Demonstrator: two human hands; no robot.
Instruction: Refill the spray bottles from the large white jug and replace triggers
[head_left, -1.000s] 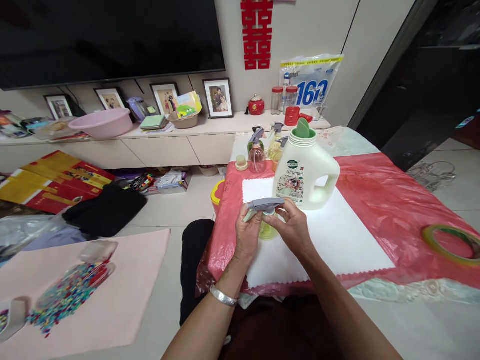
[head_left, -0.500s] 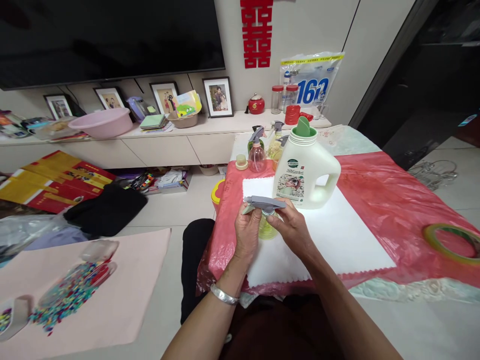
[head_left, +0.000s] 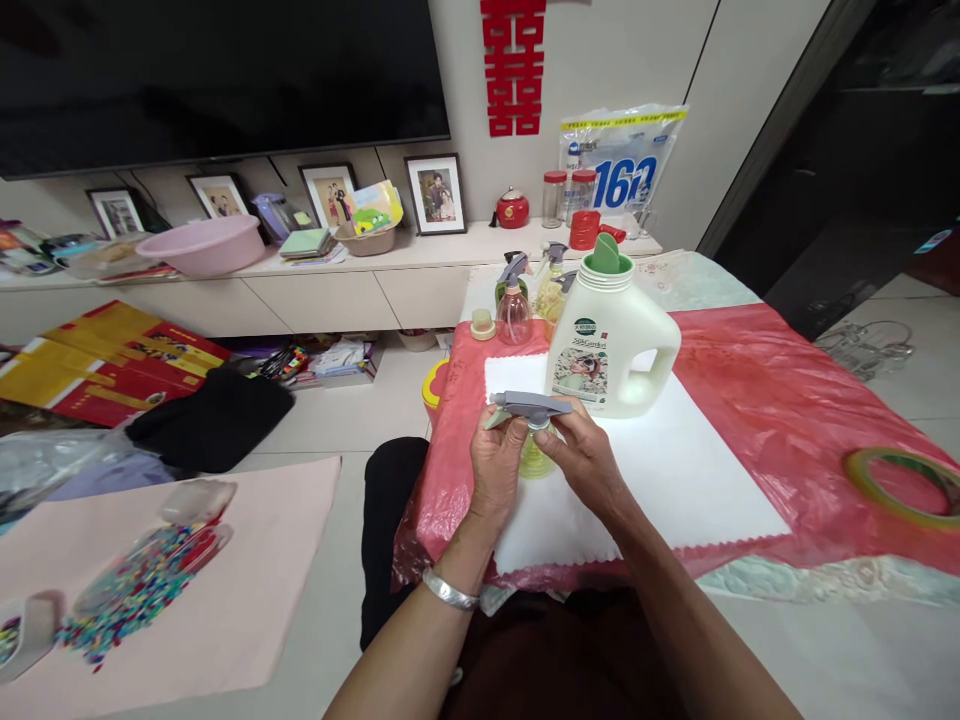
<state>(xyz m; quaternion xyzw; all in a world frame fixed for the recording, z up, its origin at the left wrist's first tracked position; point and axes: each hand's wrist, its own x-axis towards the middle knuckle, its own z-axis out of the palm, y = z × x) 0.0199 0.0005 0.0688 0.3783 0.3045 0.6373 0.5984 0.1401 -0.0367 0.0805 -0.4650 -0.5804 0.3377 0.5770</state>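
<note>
Almost nothing has moved: over the mat [head_left: 675, 490] on red sheeting [head_left: 757, 375], left hand [head_left: 496, 462] and right hand [head_left: 589, 455] grip the sprayer [head_left: 533, 404]; beyond them, a green-spouted jug [head_left: 615, 350].

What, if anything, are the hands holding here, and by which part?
The left hand and right hand hold a yellow-green spray bottle around its neck, just below the grey spray head.

This is a home, because past the fingers [head_left: 515, 431] and to their left a big TV [head_left: 225, 80] hangs above framed photos [head_left: 436, 195] on a cabinet [head_left: 315, 300].
</note>
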